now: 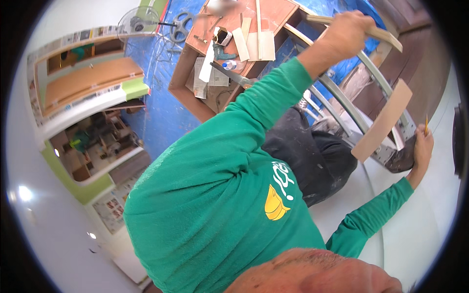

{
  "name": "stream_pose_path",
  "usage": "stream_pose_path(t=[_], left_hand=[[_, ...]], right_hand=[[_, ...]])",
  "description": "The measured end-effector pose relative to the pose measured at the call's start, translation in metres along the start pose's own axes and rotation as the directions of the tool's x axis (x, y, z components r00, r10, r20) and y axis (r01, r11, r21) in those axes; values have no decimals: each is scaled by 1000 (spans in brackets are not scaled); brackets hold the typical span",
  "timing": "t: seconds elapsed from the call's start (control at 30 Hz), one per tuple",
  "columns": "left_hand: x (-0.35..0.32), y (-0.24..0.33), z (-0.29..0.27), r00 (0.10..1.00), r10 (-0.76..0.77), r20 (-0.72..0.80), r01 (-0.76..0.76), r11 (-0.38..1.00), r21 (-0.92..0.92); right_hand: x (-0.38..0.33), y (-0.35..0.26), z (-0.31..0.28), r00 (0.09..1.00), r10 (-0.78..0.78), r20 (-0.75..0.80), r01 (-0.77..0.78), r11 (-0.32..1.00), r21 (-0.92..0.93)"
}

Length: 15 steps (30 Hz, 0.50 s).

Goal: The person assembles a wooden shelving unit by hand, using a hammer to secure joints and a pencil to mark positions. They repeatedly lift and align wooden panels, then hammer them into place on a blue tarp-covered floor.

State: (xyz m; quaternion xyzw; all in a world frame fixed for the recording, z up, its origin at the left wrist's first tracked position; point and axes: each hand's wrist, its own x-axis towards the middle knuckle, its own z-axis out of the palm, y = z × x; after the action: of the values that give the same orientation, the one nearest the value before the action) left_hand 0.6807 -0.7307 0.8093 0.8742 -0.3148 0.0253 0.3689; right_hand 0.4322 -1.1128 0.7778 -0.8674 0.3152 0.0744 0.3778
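Note:
My left hand (348, 33) is closed round a pale wooden strip (388, 39) above a metal stepladder (332, 90). At the far right, my right hand (424, 146) has a yellow pencil (426, 122) between its fingers, beside a dark brown part at the ladder's end and the white surface there. A second, wider plywood strip (383, 119) slants across the ladder between my two hands, and neither hand touches it. Green sleeves cover both forearms.
A reddish wooden cabinet carcass (188, 78) stands on the blue floor sheet (159, 110). On and in it are a drill (223, 52), a water bottle (229, 64), a handsaw (234, 75) and wood offcuts (241, 44). A fan (138, 24) stands beyond.

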Motion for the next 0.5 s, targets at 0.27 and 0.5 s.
stream_pose_path(t=[0.27, 0.5], left_hand=[[-8, 9, 20, 991, -132, 1, 131, 983, 128], [13, 7, 35, 996, -75, 47, 68, 988, 139]], right_hand=[[15, 12, -26, 998, -61, 19, 64, 967, -247], [79, 50, -66, 986, -128, 109, 138, 986, -94]])
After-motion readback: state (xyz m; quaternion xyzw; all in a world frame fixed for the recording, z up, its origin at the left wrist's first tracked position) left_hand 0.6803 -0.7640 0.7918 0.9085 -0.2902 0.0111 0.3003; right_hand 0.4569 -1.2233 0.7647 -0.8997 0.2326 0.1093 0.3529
